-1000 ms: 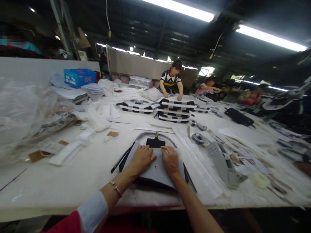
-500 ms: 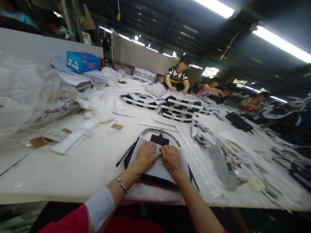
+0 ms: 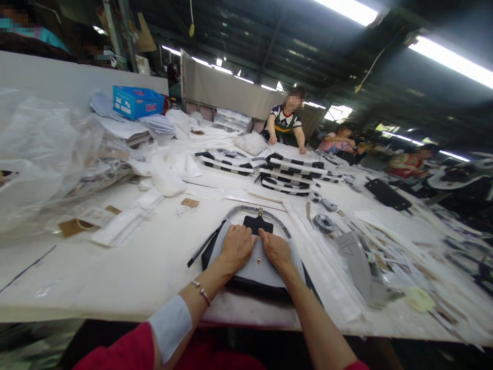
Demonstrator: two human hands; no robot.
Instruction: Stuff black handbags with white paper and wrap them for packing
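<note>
A black handbag [image 3: 262,291] lies at the near table edge, its front covered by a light grey sheet [image 3: 246,275]. A small gold fitting [image 3: 258,260] shows in the middle of that sheet. My left hand [image 3: 238,247] and my right hand [image 3: 276,250] are closed on the sheet's top edge, side by side, thumbs near each other. Just beyond them a black tab [image 3: 259,224] with a gold clasp [image 3: 261,211] lies inside the arch of the plastic-wrapped handle [image 3: 235,209]. A dark strap [image 3: 206,244] sticks out on the left.
Black-and-white padded pieces [image 3: 292,172] are stacked ahead, with a co-worker [image 3: 285,123] behind. A grey tape dispenser [image 3: 360,267] and wrapped rolls [image 3: 323,222] are on the right. Plastic bags [image 3: 42,159], a blue box [image 3: 137,102] and a brown tag [image 3: 190,202] are on the left.
My right hand's fingers have curled in more at the sheet's top edge, and its thumb has moved up. The co-worker's hands have moved apart. The view has shifted slightly.
</note>
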